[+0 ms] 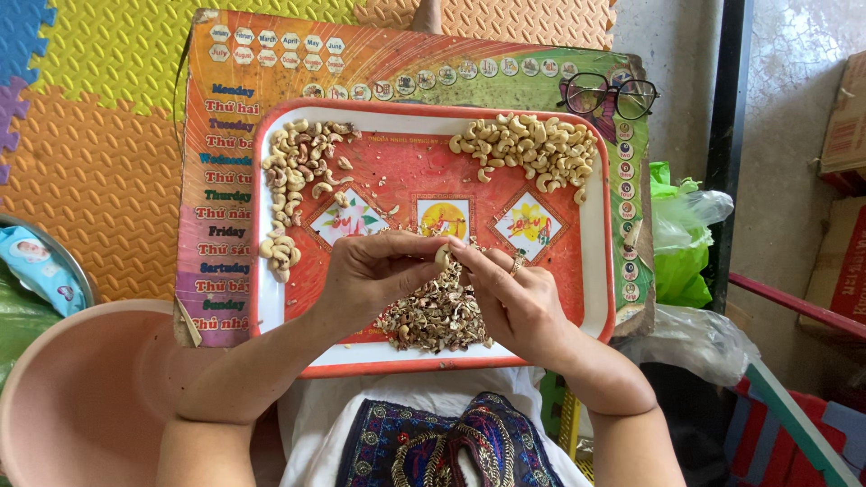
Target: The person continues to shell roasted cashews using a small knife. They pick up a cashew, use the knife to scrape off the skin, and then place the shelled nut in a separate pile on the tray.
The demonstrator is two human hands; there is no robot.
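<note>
Both my hands meet over the middle of a red and white tray (599,271). My left hand (370,271) and my right hand (510,293) pinch one pale cashew nut (442,257) between their fingertips. Under the hands lies a heap of brown skins and bits (437,317). A pile of peeled pale cashews (532,149) sits in the tray's far right corner. Cashews with brown skin (293,176) lie along the far left side.
The tray rests on a colourful printed board (271,54) over foam floor mats (90,162). Spectacles (609,95) lie on the board's far right corner. A pink plastic basin (81,397) stands at the near left. A green plastic bag (677,243) and cardboard boxes (843,126) are on the right.
</note>
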